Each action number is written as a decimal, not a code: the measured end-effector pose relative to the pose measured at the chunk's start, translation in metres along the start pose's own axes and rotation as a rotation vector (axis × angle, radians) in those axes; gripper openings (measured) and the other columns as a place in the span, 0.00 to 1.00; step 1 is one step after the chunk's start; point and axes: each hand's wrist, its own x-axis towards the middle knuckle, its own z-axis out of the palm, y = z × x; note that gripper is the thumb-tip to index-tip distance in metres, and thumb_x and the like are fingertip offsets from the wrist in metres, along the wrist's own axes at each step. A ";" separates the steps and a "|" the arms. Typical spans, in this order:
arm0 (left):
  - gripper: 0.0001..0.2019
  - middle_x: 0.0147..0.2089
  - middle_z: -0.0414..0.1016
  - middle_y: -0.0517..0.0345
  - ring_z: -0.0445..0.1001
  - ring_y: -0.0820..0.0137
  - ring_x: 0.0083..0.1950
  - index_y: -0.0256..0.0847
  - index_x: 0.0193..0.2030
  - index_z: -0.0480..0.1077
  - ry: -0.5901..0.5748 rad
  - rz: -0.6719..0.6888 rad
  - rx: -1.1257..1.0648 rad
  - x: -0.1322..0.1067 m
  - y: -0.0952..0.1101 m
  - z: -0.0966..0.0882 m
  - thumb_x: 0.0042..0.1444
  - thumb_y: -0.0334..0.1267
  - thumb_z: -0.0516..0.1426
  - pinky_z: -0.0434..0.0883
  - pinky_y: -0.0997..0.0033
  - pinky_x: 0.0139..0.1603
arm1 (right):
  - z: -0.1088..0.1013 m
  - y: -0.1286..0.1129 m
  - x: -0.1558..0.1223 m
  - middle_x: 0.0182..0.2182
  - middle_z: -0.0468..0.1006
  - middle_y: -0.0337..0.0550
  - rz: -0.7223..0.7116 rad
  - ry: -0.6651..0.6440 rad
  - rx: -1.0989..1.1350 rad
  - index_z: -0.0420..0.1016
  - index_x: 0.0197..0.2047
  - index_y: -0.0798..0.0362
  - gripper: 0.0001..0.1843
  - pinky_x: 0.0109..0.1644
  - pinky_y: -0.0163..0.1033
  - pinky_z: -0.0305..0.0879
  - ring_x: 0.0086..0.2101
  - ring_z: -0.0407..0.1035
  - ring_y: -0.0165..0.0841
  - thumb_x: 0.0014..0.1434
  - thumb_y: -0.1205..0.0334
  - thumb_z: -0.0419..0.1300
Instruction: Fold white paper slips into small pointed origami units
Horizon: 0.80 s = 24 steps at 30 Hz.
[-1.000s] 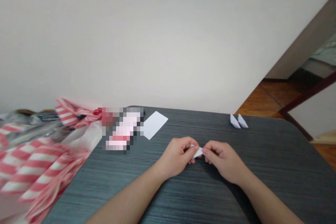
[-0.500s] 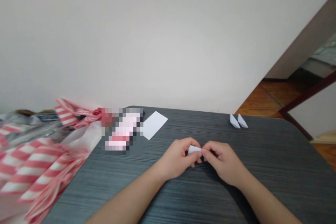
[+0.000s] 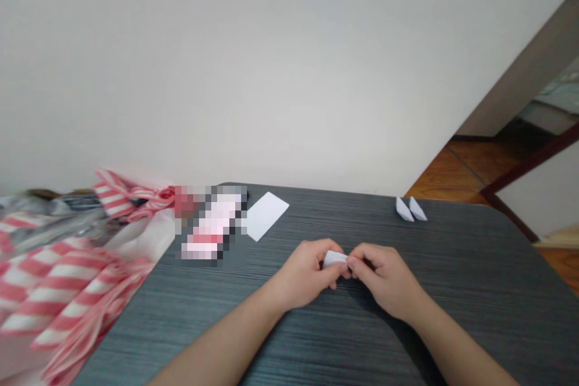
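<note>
The table (image 3: 407,325) was dark grey with fine, paler streaks running across it. The small folded paper (image 3: 335,258) above it was white. Toward the table's far edge lay a plain white card (image 3: 266,216), and at its far right two white folded pieces (image 3: 411,209). Off its left side, a plastic bag (image 3: 63,277) bore red and white stripes.
</note>
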 end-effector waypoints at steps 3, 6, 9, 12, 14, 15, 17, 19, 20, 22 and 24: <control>0.07 0.29 0.78 0.56 0.73 0.74 0.28 0.36 0.36 0.73 -0.014 0.000 -0.015 -0.001 0.000 -0.001 0.60 0.37 0.57 0.67 0.77 0.30 | 0.000 -0.001 0.000 0.24 0.78 0.36 -0.014 -0.011 0.002 0.75 0.27 0.53 0.12 0.33 0.32 0.60 0.26 0.70 0.28 0.63 0.68 0.57; 0.07 0.30 0.78 0.55 0.74 0.73 0.28 0.36 0.35 0.73 -0.022 -0.005 -0.054 -0.001 0.000 -0.001 0.59 0.37 0.58 0.69 0.76 0.31 | 0.001 -0.002 0.000 0.23 0.77 0.36 -0.016 -0.005 -0.005 0.74 0.26 0.53 0.13 0.32 0.32 0.60 0.25 0.69 0.28 0.63 0.68 0.57; 0.06 0.30 0.78 0.55 0.74 0.73 0.28 0.36 0.35 0.73 -0.027 -0.005 -0.087 0.000 0.000 0.000 0.59 0.37 0.58 0.70 0.75 0.31 | 0.001 -0.001 0.000 0.23 0.77 0.35 -0.015 0.000 -0.004 0.74 0.26 0.53 0.13 0.32 0.32 0.60 0.25 0.69 0.28 0.63 0.67 0.57; 0.06 0.30 0.78 0.56 0.73 0.74 0.28 0.35 0.35 0.72 -0.021 -0.020 -0.117 0.001 0.001 0.000 0.58 0.36 0.58 0.70 0.75 0.31 | 0.000 0.001 0.000 0.24 0.77 0.36 -0.001 0.002 0.006 0.74 0.27 0.53 0.13 0.33 0.33 0.60 0.26 0.69 0.29 0.63 0.66 0.57; 0.06 0.30 0.78 0.56 0.73 0.74 0.27 0.35 0.35 0.73 -0.018 -0.033 -0.128 0.002 0.001 0.000 0.57 0.36 0.59 0.70 0.76 0.31 | 0.000 0.004 -0.001 0.24 0.77 0.36 0.012 0.002 0.006 0.74 0.27 0.53 0.13 0.32 0.33 0.60 0.26 0.69 0.29 0.64 0.66 0.56; 0.06 0.30 0.78 0.57 0.73 0.75 0.27 0.35 0.35 0.73 -0.018 -0.039 -0.126 0.002 0.001 0.000 0.57 0.36 0.59 0.69 0.76 0.30 | -0.001 0.005 -0.001 0.24 0.77 0.37 0.018 0.005 0.000 0.74 0.27 0.53 0.13 0.32 0.33 0.60 0.26 0.69 0.30 0.64 0.65 0.56; 0.07 0.28 0.77 0.57 0.72 0.75 0.26 0.35 0.34 0.73 -0.025 -0.045 -0.111 0.002 0.001 -0.001 0.58 0.37 0.58 0.68 0.77 0.28 | -0.001 0.007 -0.001 0.23 0.76 0.37 0.029 0.018 -0.021 0.74 0.27 0.53 0.13 0.31 0.34 0.59 0.25 0.68 0.30 0.64 0.64 0.56; 0.08 0.25 0.75 0.59 0.71 0.75 0.24 0.35 0.33 0.73 -0.030 -0.048 -0.089 0.002 0.002 -0.001 0.59 0.37 0.57 0.66 0.78 0.26 | 0.000 0.009 -0.001 0.22 0.75 0.37 0.030 0.029 -0.038 0.73 0.27 0.53 0.14 0.31 0.34 0.58 0.25 0.67 0.30 0.64 0.64 0.56; 0.08 0.24 0.74 0.60 0.71 0.76 0.24 0.35 0.32 0.73 -0.027 -0.049 -0.083 0.002 0.002 -0.001 0.60 0.37 0.56 0.66 0.78 0.26 | 0.000 0.010 -0.001 0.22 0.74 0.37 0.029 0.031 -0.039 0.73 0.26 0.53 0.14 0.30 0.34 0.58 0.25 0.66 0.30 0.64 0.64 0.56; 0.09 0.24 0.74 0.60 0.71 0.76 0.24 0.35 0.32 0.72 -0.023 -0.046 -0.088 0.002 0.002 -0.001 0.61 0.36 0.56 0.66 0.78 0.26 | 0.001 0.010 -0.001 0.22 0.73 0.36 0.032 0.030 -0.022 0.72 0.26 0.53 0.14 0.30 0.34 0.58 0.24 0.65 0.29 0.64 0.64 0.56; 0.09 0.26 0.76 0.58 0.72 0.75 0.24 0.35 0.31 0.71 -0.024 -0.040 -0.099 0.002 0.001 0.000 0.61 0.37 0.56 0.67 0.77 0.27 | 0.002 0.011 0.000 0.23 0.73 0.37 0.040 0.021 0.008 0.72 0.27 0.53 0.13 0.31 0.34 0.58 0.25 0.65 0.30 0.64 0.63 0.55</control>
